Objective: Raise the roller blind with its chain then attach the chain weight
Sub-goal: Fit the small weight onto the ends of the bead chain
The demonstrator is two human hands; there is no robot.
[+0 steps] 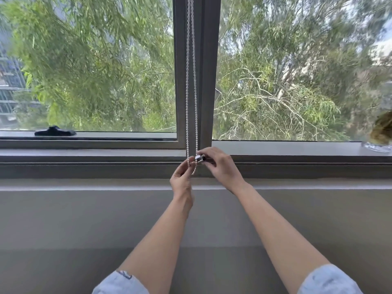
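A white beaded chain (192, 81) hangs as a two-strand loop down the grey centre post of the window. Its bottom end curls between my two hands at the sill. My left hand (182, 181) pinches the lower end of the chain loop with thumb and fingers. My right hand (220, 166) holds a small shiny metal chain weight (200, 158) against the right strand, just above the bottom of the loop. The blind itself is out of view above the frame.
The grey window frame and sill (84, 158) run across the view, with a plain wall below. A black window handle (54, 131) lies on the left lower frame. A glass dish (377, 146) with a brownish plant sits on the sill at far right.
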